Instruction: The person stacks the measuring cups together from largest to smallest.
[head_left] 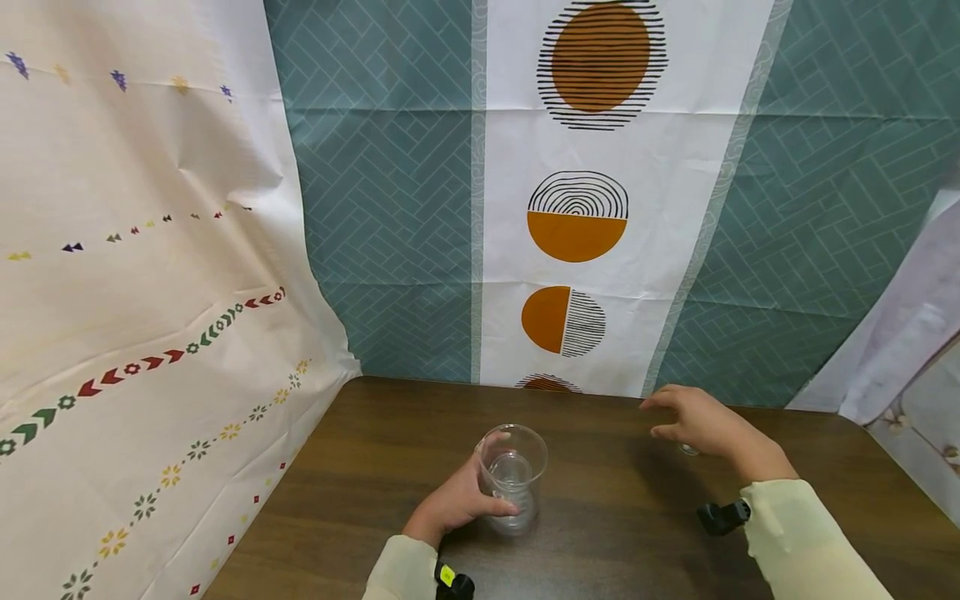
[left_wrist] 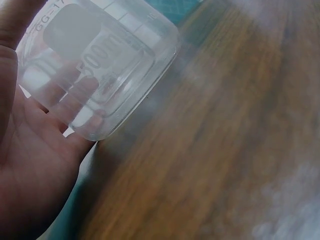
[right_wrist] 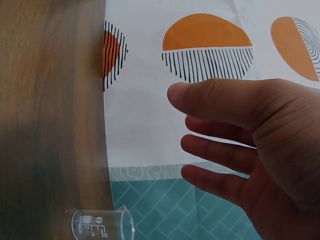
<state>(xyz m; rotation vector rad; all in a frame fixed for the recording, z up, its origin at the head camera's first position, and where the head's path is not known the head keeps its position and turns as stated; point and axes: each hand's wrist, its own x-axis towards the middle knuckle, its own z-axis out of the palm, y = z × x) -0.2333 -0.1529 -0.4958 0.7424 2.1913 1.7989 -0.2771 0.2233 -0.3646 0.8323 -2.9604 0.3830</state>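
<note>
A large clear beaker, marked 500 ml in the left wrist view, is in my left hand. The fingers and thumb of that hand curl round its side. Inside it shows the outline of a smaller clear vessel. Whether the large beaker's base touches the table, I cannot tell. My right hand hovers above the table's right side, fingers loosely bent and holding nothing. A small clear beaker with white markings stands on the table near that hand; in the head view the hand mostly hides it.
The brown wooden table ends at a hanging teal and white cloth with orange circles. Cream patterned cloth hangs along the left side. At the right edge is pale fabric.
</note>
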